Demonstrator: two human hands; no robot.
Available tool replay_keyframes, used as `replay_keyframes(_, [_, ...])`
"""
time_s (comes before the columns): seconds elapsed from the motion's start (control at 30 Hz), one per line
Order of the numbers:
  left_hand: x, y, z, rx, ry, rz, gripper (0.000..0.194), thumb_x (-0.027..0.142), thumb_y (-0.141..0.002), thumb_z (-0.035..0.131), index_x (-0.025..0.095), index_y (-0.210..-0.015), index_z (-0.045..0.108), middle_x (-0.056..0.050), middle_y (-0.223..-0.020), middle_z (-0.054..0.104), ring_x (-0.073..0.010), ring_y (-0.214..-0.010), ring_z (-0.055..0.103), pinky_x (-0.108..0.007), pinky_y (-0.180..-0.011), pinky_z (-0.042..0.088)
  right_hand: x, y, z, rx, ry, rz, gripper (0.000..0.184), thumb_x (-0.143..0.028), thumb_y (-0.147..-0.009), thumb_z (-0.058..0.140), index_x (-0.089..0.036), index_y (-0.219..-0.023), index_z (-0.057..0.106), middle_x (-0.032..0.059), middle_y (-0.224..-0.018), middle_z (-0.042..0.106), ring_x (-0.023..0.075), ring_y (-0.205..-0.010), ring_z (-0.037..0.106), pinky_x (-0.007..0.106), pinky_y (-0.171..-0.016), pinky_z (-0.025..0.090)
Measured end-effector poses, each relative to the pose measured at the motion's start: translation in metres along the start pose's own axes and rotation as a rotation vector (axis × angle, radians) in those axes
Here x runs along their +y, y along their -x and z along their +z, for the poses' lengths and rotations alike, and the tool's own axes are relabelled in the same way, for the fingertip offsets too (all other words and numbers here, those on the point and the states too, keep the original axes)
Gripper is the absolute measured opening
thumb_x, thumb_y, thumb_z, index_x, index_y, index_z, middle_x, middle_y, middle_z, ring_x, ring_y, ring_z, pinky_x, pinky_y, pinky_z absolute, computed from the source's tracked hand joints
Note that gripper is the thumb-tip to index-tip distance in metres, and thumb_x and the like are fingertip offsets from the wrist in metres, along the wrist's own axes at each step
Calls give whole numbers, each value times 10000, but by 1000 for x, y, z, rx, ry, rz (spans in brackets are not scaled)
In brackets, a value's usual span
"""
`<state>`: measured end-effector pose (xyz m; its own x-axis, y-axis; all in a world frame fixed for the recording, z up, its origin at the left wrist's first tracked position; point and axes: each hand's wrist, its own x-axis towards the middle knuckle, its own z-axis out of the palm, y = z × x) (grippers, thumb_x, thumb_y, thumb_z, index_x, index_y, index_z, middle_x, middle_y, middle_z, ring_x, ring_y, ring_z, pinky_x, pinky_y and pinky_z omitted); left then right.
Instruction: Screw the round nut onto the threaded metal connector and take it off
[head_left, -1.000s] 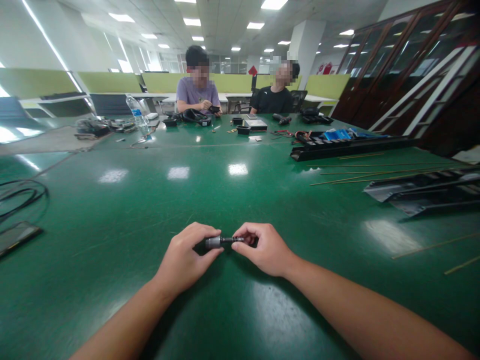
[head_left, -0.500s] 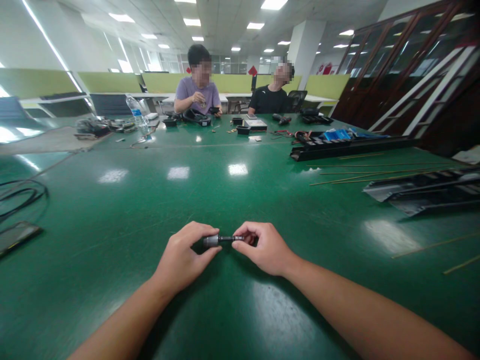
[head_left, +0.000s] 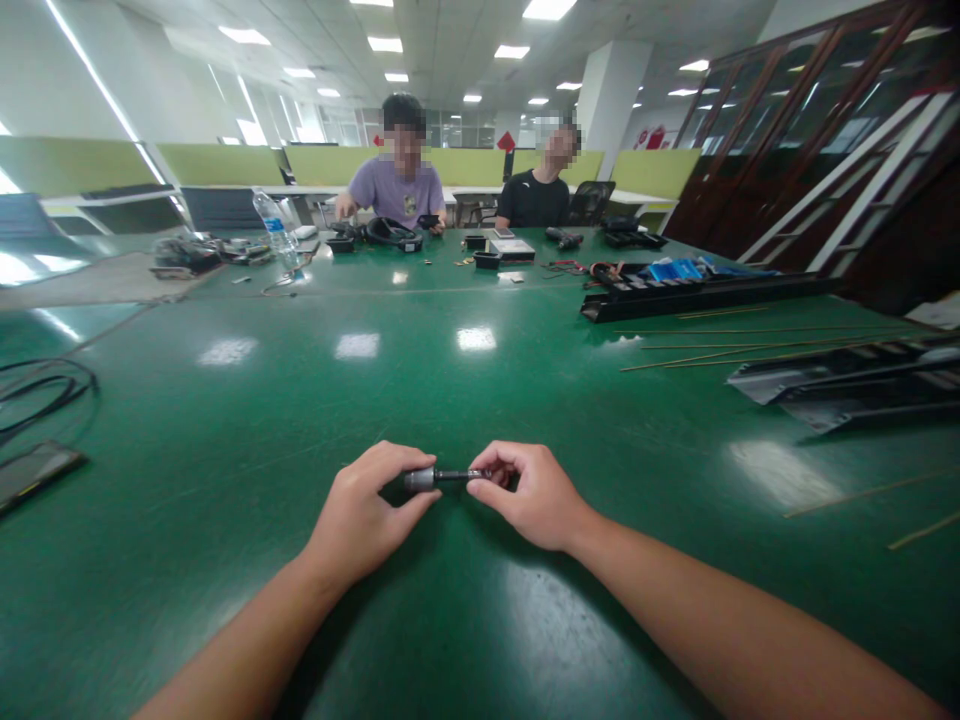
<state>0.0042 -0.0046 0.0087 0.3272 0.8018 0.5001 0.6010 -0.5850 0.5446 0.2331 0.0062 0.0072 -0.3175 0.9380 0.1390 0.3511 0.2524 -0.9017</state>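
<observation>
Left hand [head_left: 371, 505] pinches a metallic-grey cylinder [head_left: 421, 479], right hand [head_left: 531, 498] its slim black rod [head_left: 452, 476], more rod showing than earlier; the clear plastic bottle [head_left: 279, 236] wears an unreadable blue label [head_left: 274, 223].

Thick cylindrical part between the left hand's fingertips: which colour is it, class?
The thick part is grey, shown best in the head view.

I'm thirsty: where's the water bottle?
Head view, upper left: the water bottle stands far back on the green table, just left of a small white object.
</observation>
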Motion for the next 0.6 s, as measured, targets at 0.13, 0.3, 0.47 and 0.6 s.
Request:
replay_keyframes(0.13, [-1, -1, -1, 5, -5, -1, 246, 230, -806, 734, 228, -1046, 678, -44, -985, 698, -192, -909, 660, -328, -821, 543, 0, 0, 0, 1, 2, 3, 94, -218, -788, 676, -156, -847, 713, -1, -652, 637, 122, -583, 555, 232, -568, 435])
replay_keyframes(0.3, [-1, 0, -2, 5, -11, 1, 258, 230, -800, 742, 233, -1049, 676, -32, -983, 698, -182, -907, 659, -316, -822, 539, 0, 0, 0, 11, 0, 5, 96, -223, -786, 678, -156, -845, 713, 1, -655, 637, 121, -577, 548, 232, -564, 434])
replay_keyframes(0.47, [-2, 0, -3, 9, -7, -2, 260, 226, -801, 742, 239, -1051, 673, -23, -983, 695, -176, -912, 655, -312, -831, 532, 0, 0, 0, 13, -7, 5, 98, -212, -784, 676, -150, -850, 714, 5, -663, 643, 121, -582, 555, 230, -557, 427])
replay_keyframes(0.6, [-2, 0, -3, 11, -10, -9, 263, 231, -798, 743, 238, -1052, 673, -22, -983, 695, -177, -911, 656, -310, -829, 530, -1, 0, 0, 21, -9, 7, 99, -213, -786, 676, -147, -850, 711, 2, -660, 634, 120, -580, 547, 232, -560, 425])
